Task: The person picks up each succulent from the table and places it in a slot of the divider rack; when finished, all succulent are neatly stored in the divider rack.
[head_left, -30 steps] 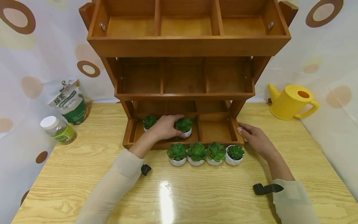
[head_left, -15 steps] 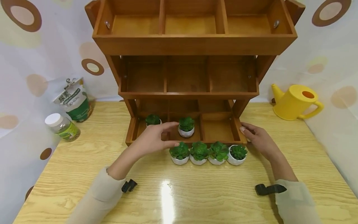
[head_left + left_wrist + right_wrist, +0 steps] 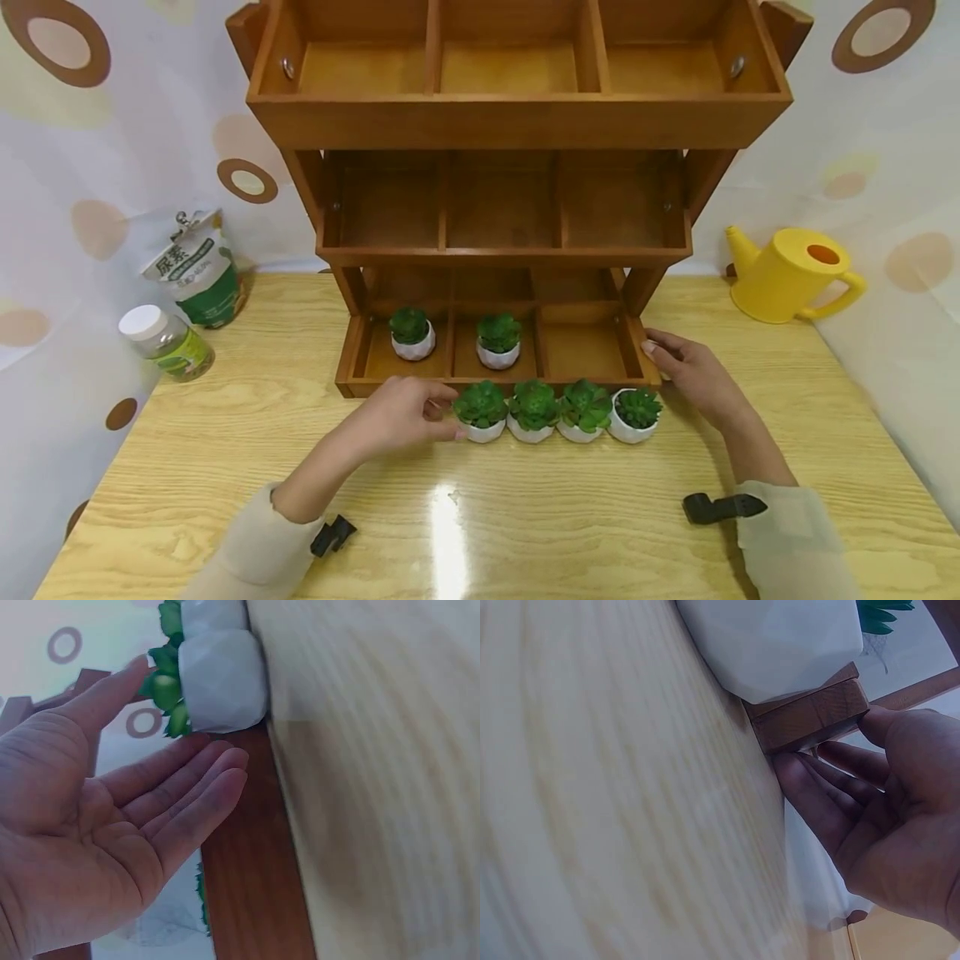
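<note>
My left hand [image 3: 408,414] is beside the leftmost of several potted succulents [image 3: 482,410] lined up before the shelf. Its thumb and fingers are spread around the side of that white pot [image 3: 223,681], without closing on it. The left wrist view shows the palm bare and the fingers extended. My right hand [image 3: 693,377] touches the right end of the wooden shelf's [image 3: 480,125] bottom tier, its thumb by the upper edge and a finger low on the side panel [image 3: 810,718]. Two more succulents stand in that tier, in the left compartment [image 3: 412,333] and the middle one [image 3: 498,340].
A yellow watering can [image 3: 791,275] stands at the back right of the table. At the left are a clear jar with a white lid [image 3: 167,342] and a green-and-white bag [image 3: 197,271] closed with a clip. The shelf's upper tiers overhang the bottom one.
My left hand has released the succulent in the middle compartment and drawn back toward the front row, down to the leftmost pot. My right hand stays at the shelf's end.
</note>
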Demonstrator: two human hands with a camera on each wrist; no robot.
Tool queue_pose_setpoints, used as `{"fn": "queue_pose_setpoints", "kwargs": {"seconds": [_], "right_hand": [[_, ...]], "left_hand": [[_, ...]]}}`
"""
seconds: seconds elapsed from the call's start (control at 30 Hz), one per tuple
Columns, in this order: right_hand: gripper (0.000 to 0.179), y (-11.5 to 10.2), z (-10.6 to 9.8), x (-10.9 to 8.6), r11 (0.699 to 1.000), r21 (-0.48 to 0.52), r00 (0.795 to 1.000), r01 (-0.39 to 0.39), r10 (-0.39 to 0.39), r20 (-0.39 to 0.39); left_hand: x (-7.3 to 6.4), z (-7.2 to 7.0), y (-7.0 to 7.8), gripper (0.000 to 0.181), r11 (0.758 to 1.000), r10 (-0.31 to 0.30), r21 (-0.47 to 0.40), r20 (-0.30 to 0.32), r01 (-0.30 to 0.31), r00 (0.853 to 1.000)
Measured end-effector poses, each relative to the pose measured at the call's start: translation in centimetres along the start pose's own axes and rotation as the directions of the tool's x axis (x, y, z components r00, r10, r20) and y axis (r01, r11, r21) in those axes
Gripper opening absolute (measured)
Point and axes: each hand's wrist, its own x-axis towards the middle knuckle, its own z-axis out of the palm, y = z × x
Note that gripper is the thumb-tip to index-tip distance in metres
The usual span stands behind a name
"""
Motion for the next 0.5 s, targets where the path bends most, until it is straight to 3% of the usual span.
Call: {"fn": "queue_pose_setpoints", "kwargs": {"seconds": [0.23, 0.5], "right_hand": [[0.075, -0.15, 0.02, -0.02, 1.000, 0.005, 1.000, -0.007, 0.007, 0.002], [0.075, -0.09, 0.08, 0.03, 1.000, 0.006, 1.000, -0.011, 0.011, -0.001]], "left_hand": [[0.38, 0.51, -0.10, 0.069, 0.999, -0.009, -0.044, 0.022, 0.010, 1.000], [0.95, 0.71, -0.29, 0.072, 0.998, 0.002, -0.055, 0.019, -0.001, 1.000]]}}
